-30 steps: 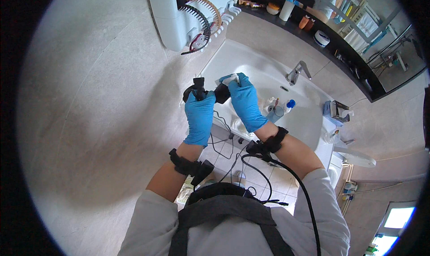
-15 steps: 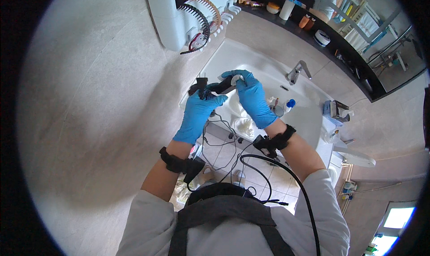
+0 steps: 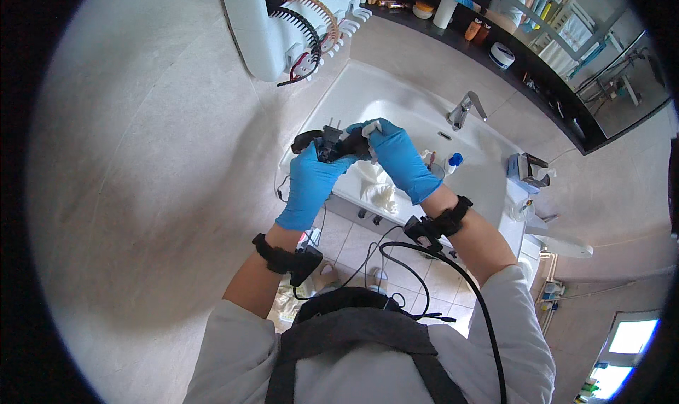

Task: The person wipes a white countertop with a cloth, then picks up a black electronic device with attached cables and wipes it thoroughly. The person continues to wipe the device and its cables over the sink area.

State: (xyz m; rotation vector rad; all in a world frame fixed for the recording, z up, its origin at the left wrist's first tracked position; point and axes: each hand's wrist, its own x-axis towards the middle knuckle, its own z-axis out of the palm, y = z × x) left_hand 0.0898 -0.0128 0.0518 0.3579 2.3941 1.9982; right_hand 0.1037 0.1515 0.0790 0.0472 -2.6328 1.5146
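My left hand (image 3: 309, 181), in a blue glove, is closed round a black corded appliance (image 3: 353, 147) above the near left corner of the washbasin. A dark plug (image 3: 329, 137) with metal prongs pointing up shows at the same grip. My right hand (image 3: 400, 156), gloved too, pinches a white wipe (image 3: 371, 128) against the right end of the appliance. Fingers cover much of the appliance, so its exact kind cannot be made out. A thin dark cord (image 3: 283, 185) hangs by the basin's left edge.
The white washbasin (image 3: 417, 114) has a chrome tap (image 3: 467, 110) at its back. A white crumpled cloth (image 3: 380, 192), a blue-capped bottle (image 3: 454, 161) and a clear cup (image 3: 436, 171) stand nearby. A tissue box (image 3: 532, 171) sits right; a black shelf (image 3: 523, 86) runs behind.
The appliance has been turned in my hands, and the plug's prongs now show. The cords below the hands have swung left and partly out of sight. Both hands stay close together.
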